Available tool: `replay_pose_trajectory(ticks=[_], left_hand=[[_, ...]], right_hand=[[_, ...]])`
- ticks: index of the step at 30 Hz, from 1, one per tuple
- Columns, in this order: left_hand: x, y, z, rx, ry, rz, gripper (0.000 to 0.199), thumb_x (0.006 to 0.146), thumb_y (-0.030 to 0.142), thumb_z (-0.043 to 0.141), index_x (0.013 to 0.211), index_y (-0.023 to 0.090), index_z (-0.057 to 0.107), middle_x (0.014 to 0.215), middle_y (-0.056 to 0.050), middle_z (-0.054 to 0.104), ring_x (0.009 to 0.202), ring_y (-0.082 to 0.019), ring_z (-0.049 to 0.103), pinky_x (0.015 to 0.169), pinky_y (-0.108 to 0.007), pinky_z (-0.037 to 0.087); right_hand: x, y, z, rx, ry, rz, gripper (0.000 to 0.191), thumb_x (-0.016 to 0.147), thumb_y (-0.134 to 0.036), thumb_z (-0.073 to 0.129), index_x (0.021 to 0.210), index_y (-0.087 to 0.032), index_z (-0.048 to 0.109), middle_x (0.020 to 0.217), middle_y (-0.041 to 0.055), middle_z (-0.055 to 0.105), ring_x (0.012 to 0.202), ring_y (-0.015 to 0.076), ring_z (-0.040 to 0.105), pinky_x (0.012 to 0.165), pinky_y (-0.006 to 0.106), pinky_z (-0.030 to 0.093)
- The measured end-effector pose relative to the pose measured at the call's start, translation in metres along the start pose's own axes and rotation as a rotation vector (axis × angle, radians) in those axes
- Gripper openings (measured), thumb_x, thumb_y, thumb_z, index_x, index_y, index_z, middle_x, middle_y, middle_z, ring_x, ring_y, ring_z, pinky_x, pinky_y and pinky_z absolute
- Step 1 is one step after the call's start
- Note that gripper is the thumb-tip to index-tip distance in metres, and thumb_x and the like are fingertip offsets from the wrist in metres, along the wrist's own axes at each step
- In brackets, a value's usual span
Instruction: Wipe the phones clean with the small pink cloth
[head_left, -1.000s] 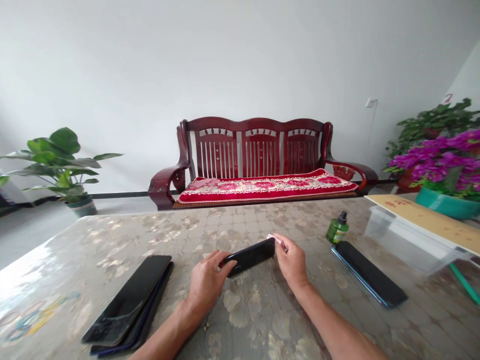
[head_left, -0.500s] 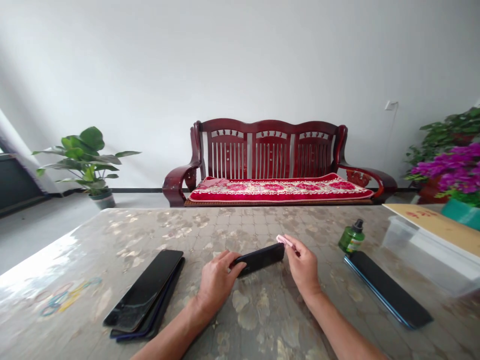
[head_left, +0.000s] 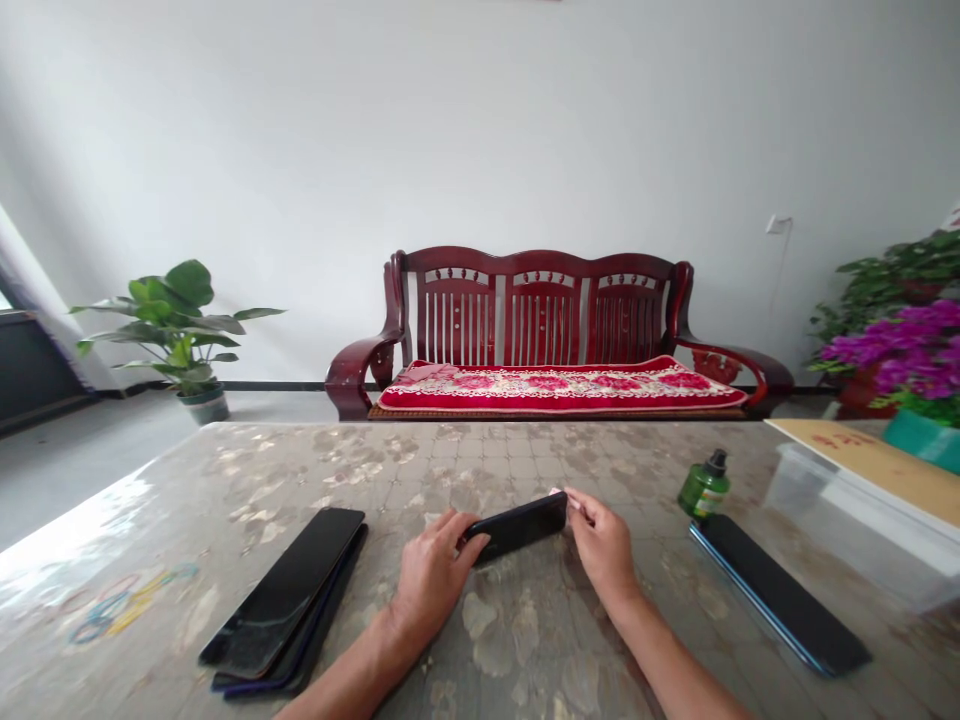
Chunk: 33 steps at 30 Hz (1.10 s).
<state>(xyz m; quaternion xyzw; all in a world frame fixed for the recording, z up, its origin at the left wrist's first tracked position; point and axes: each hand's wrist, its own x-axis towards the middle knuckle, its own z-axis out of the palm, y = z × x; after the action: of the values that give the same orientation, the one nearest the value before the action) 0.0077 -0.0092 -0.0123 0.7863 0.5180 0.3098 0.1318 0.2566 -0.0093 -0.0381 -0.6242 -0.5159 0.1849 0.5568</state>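
Observation:
A dark smartphone (head_left: 523,526) is tilted up on its long side above the table, its black face toward me. My left hand (head_left: 435,565) grips its left end between thumb and fingers. At the phone's right end is my right hand (head_left: 606,548), its fingers pinched on a small pink cloth (head_left: 556,492). Most of the cloth is hidden behind the phone's corner and my fingers. To the left lies a stack of dark phones (head_left: 289,590). Another phone (head_left: 780,595), with a blue edge, lies to the right, close to a green bottle (head_left: 705,487) with a black top.
Several coloured rubber bands (head_left: 124,605) lie on the patterned table (head_left: 495,640) at the left. A clear plastic box (head_left: 847,530) stands at the right under a tan board (head_left: 877,468), near purple flowers (head_left: 900,350). Beyond the table is a red wooden bench (head_left: 540,310).
My right hand has brought the pink cloth down against the phone's right end, so less of it shows. My left hand keeps its grip. The view has tipped slightly upward.

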Motion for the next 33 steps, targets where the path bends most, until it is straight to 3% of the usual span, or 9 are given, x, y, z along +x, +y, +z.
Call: replay_pose_trajectory(ticks=[4, 11, 18, 24, 29, 33], left_hand=[[0.000, -0.002, 0.001, 0.024, 0.007, -0.006, 0.011, 0.093, 0.027, 0.058, 0.100, 0.025, 0.066, 0.090, 0.000, 0.069, 0.082, -0.018, 0.067, 0.071, -0.024, 0.044], [0.003, -0.003, 0.003, 0.099, -0.100, -0.104, 0.017, 0.098, 0.028, 0.049, 0.111, 0.024, 0.058, 0.088, -0.002, 0.073, 0.084, -0.023, 0.071, 0.069, -0.027, 0.045], [0.008, -0.007, 0.008, -0.169, -0.034, -0.132, 0.032, 0.094, 0.031, 0.045, 0.122, 0.023, 0.058, 0.095, -0.004, 0.074, 0.087, -0.023, 0.070, 0.076, -0.029, 0.049], [0.013, -0.010, 0.009, -0.376, 0.006, -0.231, 0.035, 0.085, 0.039, 0.050, 0.108, 0.023, 0.071, 0.100, -0.004, 0.075, 0.093, -0.026, 0.068, 0.083, -0.033, 0.049], [0.015, -0.016, 0.018, -0.436, -0.009, -0.275, 0.038, 0.084, 0.044, 0.048, 0.098, 0.022, 0.075, 0.087, -0.004, 0.075, 0.082, -0.026, 0.069, 0.074, -0.034, 0.053], [0.016, -0.019, 0.023, -0.470, 0.012, -0.263, 0.038, 0.081, 0.045, 0.050, 0.093, 0.021, 0.077, 0.102, -0.007, 0.074, 0.092, -0.027, 0.068, 0.082, -0.037, 0.053]], right_hand=[[-0.002, 0.001, -0.001, -0.066, -0.116, 0.033, 0.037, 0.079, -0.041, 0.052, 0.096, -0.021, 0.077, 0.097, 0.0092, 0.077, 0.092, 0.0297, 0.072, 0.079, 0.036, 0.055], [-0.002, 0.005, 0.004, -0.082, -0.046, 0.061, 0.043, 0.077, -0.043, 0.049, 0.100, -0.020, 0.076, 0.103, 0.0092, 0.076, 0.097, 0.0294, 0.070, 0.085, 0.038, 0.053], [0.000, 0.011, 0.004, -0.162, -0.108, 0.055, 0.045, 0.078, -0.040, 0.047, 0.107, -0.019, 0.074, 0.105, 0.0084, 0.075, 0.096, 0.0271, 0.070, 0.084, 0.036, 0.053], [-0.001, 0.005, 0.004, -0.277, -0.109, 0.039, 0.042, 0.080, -0.035, 0.047, 0.109, -0.022, 0.074, 0.106, 0.0070, 0.075, 0.097, 0.0259, 0.070, 0.084, 0.036, 0.052], [-0.004, -0.001, 0.003, -0.358, -0.118, 0.042, 0.042, 0.080, -0.030, 0.046, 0.111, -0.025, 0.074, 0.104, 0.0044, 0.076, 0.095, 0.0248, 0.070, 0.081, 0.033, 0.052], [-0.006, -0.002, 0.004, -0.359, -0.122, 0.021, 0.042, 0.079, -0.026, 0.046, 0.110, -0.025, 0.074, 0.101, 0.0036, 0.076, 0.091, 0.0235, 0.070, 0.079, 0.032, 0.052]])
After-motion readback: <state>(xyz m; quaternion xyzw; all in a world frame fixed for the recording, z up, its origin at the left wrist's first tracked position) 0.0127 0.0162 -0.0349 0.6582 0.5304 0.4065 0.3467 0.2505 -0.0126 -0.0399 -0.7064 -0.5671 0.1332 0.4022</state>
